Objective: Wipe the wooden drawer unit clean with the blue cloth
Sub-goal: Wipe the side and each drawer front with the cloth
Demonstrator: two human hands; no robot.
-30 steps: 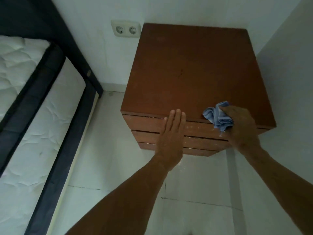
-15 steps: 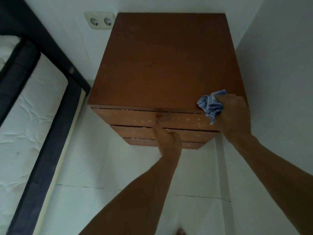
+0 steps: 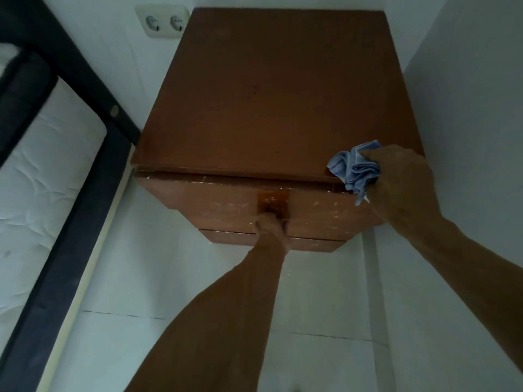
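Fingers point(image 3: 373, 155) of the right hand point(image 3: 402, 185) are curled tight round the bunched blue cloth point(image 3: 353, 168). The cloth sits on the front right corner of the wooden drawer unit point(image 3: 283, 94), with one loose tail hanging over the front edge. The left hand point(image 3: 271, 226) hooks its fingers at the lower edge of the handle point(image 3: 273, 200) in the middle of the top drawer point(image 3: 212, 205), their tips hidden behind it. The unit stands in a wall corner, drawer fronts facing the person and its top running away toward the back wall. A second ago the left hand lay flat, fingers straight, on the top's front edge. It has since dropped to the handle, and the top drawer now juts forward from under the top, while the cloth hand keeps the same corner. A double wall socket point(image 3: 162, 21) sits left of the unit, and a dark bed frame point(image 3: 85, 193) farther left.
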